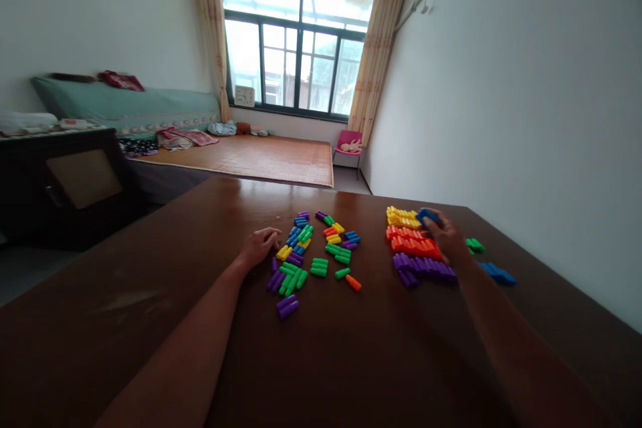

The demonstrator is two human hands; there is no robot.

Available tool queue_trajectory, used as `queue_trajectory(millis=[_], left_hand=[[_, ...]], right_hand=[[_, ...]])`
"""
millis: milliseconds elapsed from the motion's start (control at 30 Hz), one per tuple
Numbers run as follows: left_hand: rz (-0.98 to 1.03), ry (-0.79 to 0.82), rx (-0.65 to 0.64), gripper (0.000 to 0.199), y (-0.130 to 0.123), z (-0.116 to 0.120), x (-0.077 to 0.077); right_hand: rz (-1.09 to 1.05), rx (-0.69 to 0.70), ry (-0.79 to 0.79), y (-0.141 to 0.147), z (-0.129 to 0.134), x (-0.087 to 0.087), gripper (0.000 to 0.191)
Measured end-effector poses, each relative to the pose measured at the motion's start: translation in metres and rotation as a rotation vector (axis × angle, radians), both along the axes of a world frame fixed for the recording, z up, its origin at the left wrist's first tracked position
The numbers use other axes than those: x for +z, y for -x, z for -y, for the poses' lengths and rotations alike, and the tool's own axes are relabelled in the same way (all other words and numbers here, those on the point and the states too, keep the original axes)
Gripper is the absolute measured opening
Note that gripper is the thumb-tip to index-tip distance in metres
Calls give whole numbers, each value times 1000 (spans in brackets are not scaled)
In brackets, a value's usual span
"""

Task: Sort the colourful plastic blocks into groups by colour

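Observation:
My right hand (445, 235) pinches a blue block (427, 216) over the right-hand groups, near the yellow row (401, 216). Below the yellow lie orange-red rows (412, 243) and a purple row (424, 266). Blue blocks (496, 273) and green blocks (475, 245) sit right of my right wrist. My left hand (261, 245) rests on the table with its fingers curled, beside a mixed pile of purple, blue, yellow and green blocks (293, 279); whatever its fingers may hold is hidden. More green blocks (319, 267) and one orange block (354, 283) lie mid-table.
The brown table (351, 348) has its far edge near a low bed (261, 157) with cloths on it. A dark cabinet (30, 180) stands at left, a pink chair (348, 142) beyond the table, and a white wall (501, 80) at right.

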State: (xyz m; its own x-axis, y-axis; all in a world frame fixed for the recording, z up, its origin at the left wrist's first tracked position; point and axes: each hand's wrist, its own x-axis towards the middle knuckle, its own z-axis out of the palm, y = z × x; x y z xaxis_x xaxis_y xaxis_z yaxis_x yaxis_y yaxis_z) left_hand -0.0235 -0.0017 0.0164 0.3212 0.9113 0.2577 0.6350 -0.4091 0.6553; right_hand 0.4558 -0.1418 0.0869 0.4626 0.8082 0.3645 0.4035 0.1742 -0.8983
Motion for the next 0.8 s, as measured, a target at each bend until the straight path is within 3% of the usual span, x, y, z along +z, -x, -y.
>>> queue_trajectory(millis=[67, 133, 233, 333, 400, 467, 567, 800], left_hand=[[-8, 3, -9, 47, 1, -2, 0], [-9, -10, -3, 48, 3, -5, 1], [-29, 2, -4, 50, 5, -9, 2], [-44, 4, 1, 53, 7, -12, 2], [-55, 5, 0, 54, 9, -14, 1], [-65, 16, -8, 55, 10, -16, 0], [-73, 37, -22, 55, 13, -20, -2], [-76, 27, 0, 47, 14, -22, 0]], right_hand=[[16, -393, -79, -71, 37, -10, 51], [150, -811, -71, -135, 78, -30, 51], [362, -1045, 202, -197, 130, -72, 49], [396, -1020, 433, -217, 151, -104, 46], [382, -990, 494, -219, 150, -111, 52], [340, -1011, 507, -220, 147, -112, 61], [258, -1033, 533, -225, 148, -109, 58], [401, -832, 662, -230, 160, -112, 54]])
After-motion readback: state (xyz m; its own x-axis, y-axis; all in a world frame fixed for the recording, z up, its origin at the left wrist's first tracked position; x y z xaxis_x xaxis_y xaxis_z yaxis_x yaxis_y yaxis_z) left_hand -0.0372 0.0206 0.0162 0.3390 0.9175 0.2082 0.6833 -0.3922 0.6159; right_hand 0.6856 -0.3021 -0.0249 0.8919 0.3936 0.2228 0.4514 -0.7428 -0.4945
